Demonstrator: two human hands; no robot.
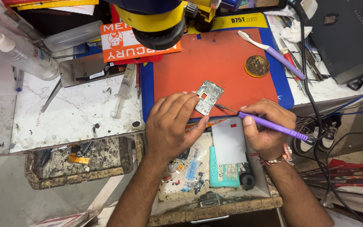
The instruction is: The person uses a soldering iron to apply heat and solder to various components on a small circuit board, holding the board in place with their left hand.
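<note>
Left hand (171, 122) pinches one small circuit board (209, 97) by lower-left edge – board tilted, long axis running lower-left to upper-right, on red mat (227, 63) just above fingers. Right hand (267, 124) grips one purple soldering iron (269, 124), tip pointing left at board's right edge – contact hard to tell. Board detail too small to read.

Count, head view: one circuit board (209, 97); one purple soldering iron (269, 125); one red work mat (215, 67); one toothbrush (269, 52); one brass-wool tip cleaner (257, 66); one syringe (124, 90); two clear bottles (17, 52); two hands: left (173, 124), right (267, 128).
</note>
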